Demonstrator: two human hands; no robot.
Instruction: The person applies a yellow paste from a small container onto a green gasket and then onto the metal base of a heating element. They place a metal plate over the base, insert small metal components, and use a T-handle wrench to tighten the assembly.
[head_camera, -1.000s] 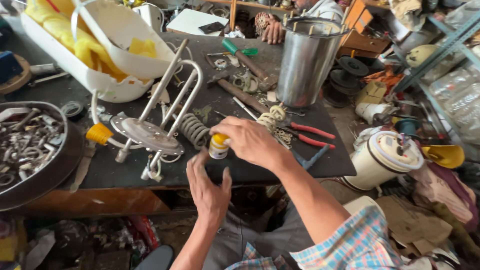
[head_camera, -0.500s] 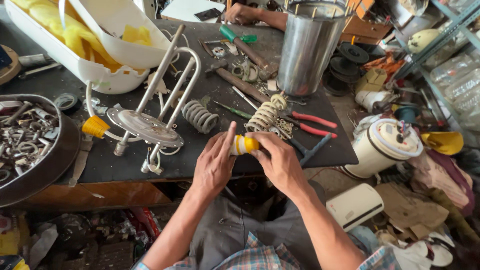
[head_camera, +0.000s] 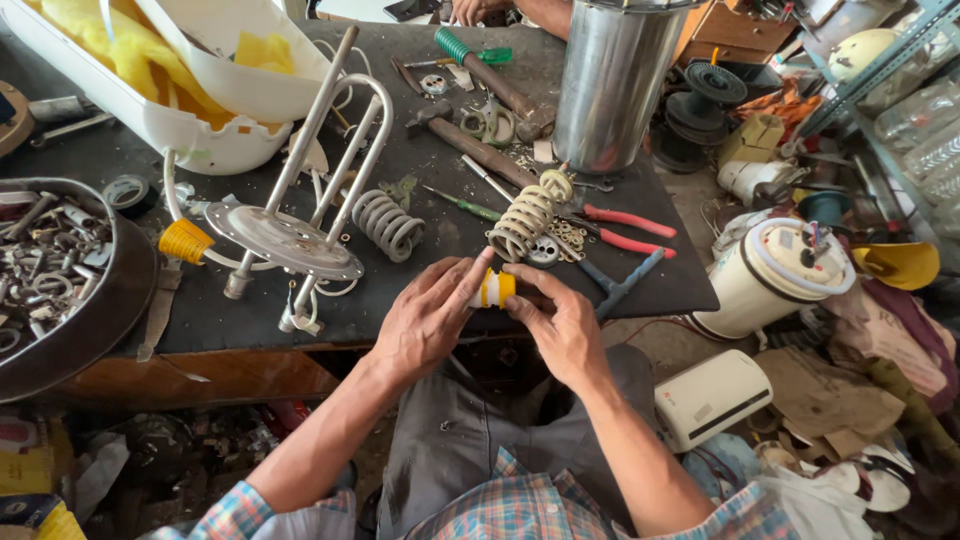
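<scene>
Dark workbench (head_camera: 300, 310): two hands (head_camera: 428, 315) (head_camera: 562, 325) grip one yellow-white roll (head_camera: 495, 289), two coils (head_camera: 387, 223) beyond.

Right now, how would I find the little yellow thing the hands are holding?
Start at the dark worktable and go to its near edge, in front of the tall shiny metal cylinder. There the left hand and right hand meet around a small yellow and white roll. Unlike the grey metal coils nearby, it is bright yellow and held off the table.
</scene>
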